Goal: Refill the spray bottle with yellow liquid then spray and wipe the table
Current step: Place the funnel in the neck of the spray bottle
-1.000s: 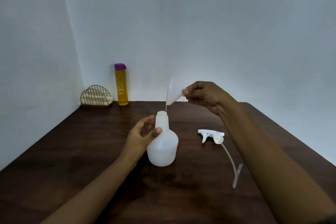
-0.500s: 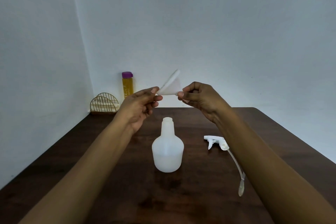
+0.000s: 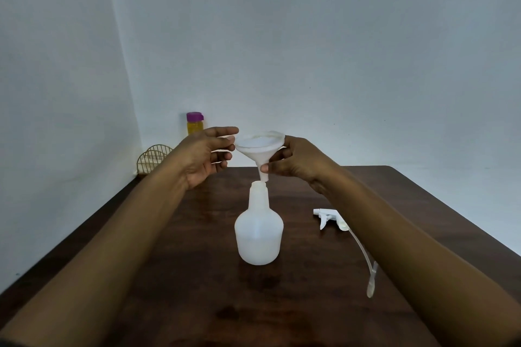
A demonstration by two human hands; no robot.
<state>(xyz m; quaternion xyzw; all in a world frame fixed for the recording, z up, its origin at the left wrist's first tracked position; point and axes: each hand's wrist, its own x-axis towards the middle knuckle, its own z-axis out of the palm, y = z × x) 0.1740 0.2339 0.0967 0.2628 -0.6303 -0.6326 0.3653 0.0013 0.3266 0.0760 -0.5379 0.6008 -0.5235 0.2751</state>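
Spray bottle (image 3: 258, 234) sits just below your left hand (image 3: 203, 158) and right hand (image 3: 296, 163), both pinching the funnel (image 3: 259, 146), so seat its spout next.

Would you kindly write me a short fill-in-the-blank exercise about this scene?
1. The left hand and right hand hold a white ____ over the spray bottle.
2. The trigger head lies on the table, to the bottle's ____.
3. The yellow liquid bottle has a ____ cap.
Missing words: funnel, right, purple.
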